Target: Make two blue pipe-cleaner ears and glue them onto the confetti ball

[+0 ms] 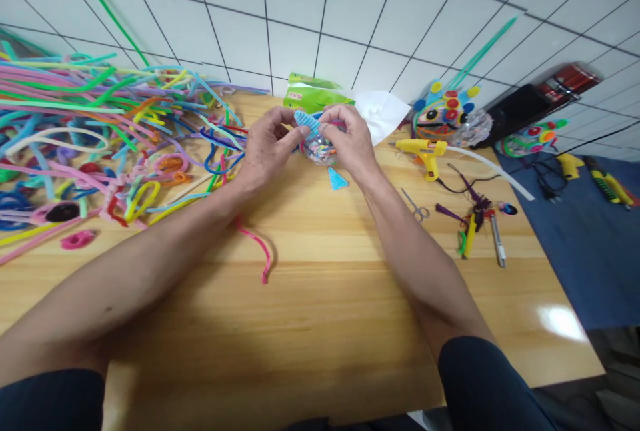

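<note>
Both my left hand (270, 148) and my right hand (350, 138) pinch a light blue ridged triangle of pipe cleaner (307, 122) between thumb and fingers. Just behind and below it is a clear round container (320, 151) with colourful bits inside, partly hidden by my hands. A second light blue triangle (338, 179) lies flat on the table near my right wrist. A pink pipe cleaner (260, 248) curves over the wood below my left forearm.
Heaped pipe cleaners (100, 138) cover the left side. A green packet (315, 92) and white paper (383, 114) stand behind. To the right are a yellow glue gun (425, 151), scissors (417, 208), a utility knife (498, 241) and a decorated container (440, 114).
</note>
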{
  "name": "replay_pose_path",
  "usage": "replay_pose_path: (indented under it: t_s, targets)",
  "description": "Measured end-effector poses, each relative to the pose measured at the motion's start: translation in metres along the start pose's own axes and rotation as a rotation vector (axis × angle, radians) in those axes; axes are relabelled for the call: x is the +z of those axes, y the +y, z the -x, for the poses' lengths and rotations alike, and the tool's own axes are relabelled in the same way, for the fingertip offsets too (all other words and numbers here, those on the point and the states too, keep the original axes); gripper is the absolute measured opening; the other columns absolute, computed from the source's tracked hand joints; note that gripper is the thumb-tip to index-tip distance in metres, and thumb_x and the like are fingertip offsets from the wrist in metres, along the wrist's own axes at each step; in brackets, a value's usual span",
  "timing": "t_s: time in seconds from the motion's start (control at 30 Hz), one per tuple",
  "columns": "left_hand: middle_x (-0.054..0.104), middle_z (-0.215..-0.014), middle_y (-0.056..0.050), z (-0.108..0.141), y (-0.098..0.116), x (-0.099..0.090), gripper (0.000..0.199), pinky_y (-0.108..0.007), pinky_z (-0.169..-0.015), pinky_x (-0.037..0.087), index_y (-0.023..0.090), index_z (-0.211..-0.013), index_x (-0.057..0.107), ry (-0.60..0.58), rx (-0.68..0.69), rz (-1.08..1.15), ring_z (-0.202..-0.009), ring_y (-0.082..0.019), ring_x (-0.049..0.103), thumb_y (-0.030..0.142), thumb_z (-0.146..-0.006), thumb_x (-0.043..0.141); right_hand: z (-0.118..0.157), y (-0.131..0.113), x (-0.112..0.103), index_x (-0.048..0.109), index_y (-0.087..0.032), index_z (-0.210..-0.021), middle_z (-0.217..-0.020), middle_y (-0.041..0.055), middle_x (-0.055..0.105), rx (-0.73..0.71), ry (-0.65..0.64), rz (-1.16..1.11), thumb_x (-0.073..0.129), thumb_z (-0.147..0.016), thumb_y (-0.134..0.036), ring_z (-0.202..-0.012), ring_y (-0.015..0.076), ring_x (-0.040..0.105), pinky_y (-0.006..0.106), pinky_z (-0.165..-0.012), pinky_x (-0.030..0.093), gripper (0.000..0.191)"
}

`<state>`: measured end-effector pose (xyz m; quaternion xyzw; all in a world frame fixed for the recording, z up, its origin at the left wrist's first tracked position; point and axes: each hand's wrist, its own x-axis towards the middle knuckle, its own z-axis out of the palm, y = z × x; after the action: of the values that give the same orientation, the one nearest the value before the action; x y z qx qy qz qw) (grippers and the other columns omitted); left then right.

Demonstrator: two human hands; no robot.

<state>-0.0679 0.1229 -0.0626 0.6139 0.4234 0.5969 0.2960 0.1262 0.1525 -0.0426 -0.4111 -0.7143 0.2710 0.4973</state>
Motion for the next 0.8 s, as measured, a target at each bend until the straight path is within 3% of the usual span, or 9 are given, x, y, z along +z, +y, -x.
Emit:
replay_pose_path:
  t_s: [0.17, 0.23, 0.33, 0.4, 0.5, 0.6, 0.7, 0.8]
  targets:
    - [0.071, -0.071, 0.002, -0.001, 0.003, 0.0, 0.048, -0.033, -0.057, 0.051, 0.027, -0.084, 0.08, -0.04, -0.019, 0.097, -0.06, -0.014, 0.056, 0.074, -0.081, 0.088, 0.0, -0.007, 0.003, 0.069, -0.03, -0.086, -0.106, -0.001, 0.077, 0.021, -0.015, 0.062, 0.073, -0.087, -0.025, -0.121, 0.0249, 0.066, 0.048, -0.119, 0.051, 0.007]
    - [0.069, -0.065, 0.005, -0.003, 0.003, 0.0, 0.049, -0.033, -0.055, 0.049, 0.03, -0.08, 0.082, -0.037, -0.007, 0.131, -0.057, -0.012, 0.05, 0.077, -0.074, 0.091, 0.0, -0.012, 0.004, 0.067, -0.032, -0.085, -0.108, -0.0029, 0.078, 0.039, -0.02, 0.105, 0.073, -0.087, -0.028, -0.124, 0.0241, 0.065, 0.047, -0.122, 0.05, 0.007]
    - [0.069, -0.063, 0.007, -0.004, 0.001, -0.001, 0.046, -0.03, -0.049, 0.043, 0.03, -0.078, 0.083, -0.01, -0.011, 0.114, -0.053, -0.01, 0.045, 0.075, -0.074, 0.093, -0.002, -0.017, 0.004, 0.065, -0.035, -0.082, -0.104, -0.0069, 0.078, 0.065, -0.059, 0.136, 0.077, -0.085, -0.039, -0.125, 0.0246, 0.063, 0.048, -0.124, 0.049, 0.013]
    - [0.071, -0.065, 0.007, -0.004, 0.001, 0.0, 0.047, -0.03, -0.045, 0.041, 0.029, -0.083, 0.084, 0.008, -0.037, 0.135, -0.052, -0.01, 0.049, 0.073, -0.072, 0.096, -0.002, -0.021, 0.004, 0.065, -0.037, -0.082, -0.101, -0.0086, 0.079, 0.085, -0.062, 0.159, 0.077, -0.084, -0.041, -0.127, 0.0261, 0.063, 0.051, -0.126, 0.05, 0.013]
    - [0.079, -0.083, 0.008, -0.002, 0.004, 0.003, 0.047, -0.03, -0.04, 0.042, 0.032, -0.099, 0.084, 0.064, -0.065, 0.202, -0.05, -0.008, 0.054, 0.064, -0.069, 0.102, -0.001, -0.026, 0.003, 0.064, -0.037, -0.081, -0.101, -0.0095, 0.08, 0.075, -0.065, 0.188, 0.072, -0.086, -0.034, -0.125, 0.0252, 0.064, 0.051, -0.123, 0.052, 0.01]
    - [0.074, -0.072, 0.006, 0.0, 0.006, 0.005, 0.039, -0.033, -0.041, 0.05, 0.029, -0.088, 0.08, 0.051, -0.102, 0.221, -0.05, -0.011, 0.057, 0.061, -0.076, 0.099, 0.002, -0.028, 0.003, 0.063, -0.034, -0.082, -0.104, -0.0053, 0.078, 0.0, -0.061, 0.165, 0.069, -0.09, -0.03, -0.122, 0.0229, 0.066, 0.045, -0.12, 0.053, 0.01]
    - [0.076, -0.07, 0.005, -0.002, 0.006, 0.004, 0.046, -0.037, -0.051, 0.06, 0.025, -0.081, 0.077, 0.018, -0.108, 0.23, -0.058, -0.014, 0.065, 0.066, -0.074, 0.098, 0.003, -0.022, 0.003, 0.065, -0.032, -0.083, -0.103, -0.002, 0.077, -0.017, -0.058, 0.14, 0.071, -0.091, -0.028, -0.121, 0.0243, 0.067, 0.046, -0.118, 0.053, 0.01]
    - [0.077, -0.073, 0.003, -0.003, 0.007, 0.002, 0.045, -0.037, -0.058, 0.063, 0.023, -0.083, 0.075, -0.04, -0.11, 0.202, -0.062, -0.015, 0.067, 0.064, -0.081, 0.094, 0.002, -0.013, 0.005, 0.067, -0.029, -0.085, -0.103, -0.001, 0.076, -0.025, -0.034, 0.11, 0.07, -0.091, -0.021, -0.12, 0.0249, 0.068, 0.047, -0.118, 0.052, 0.01]
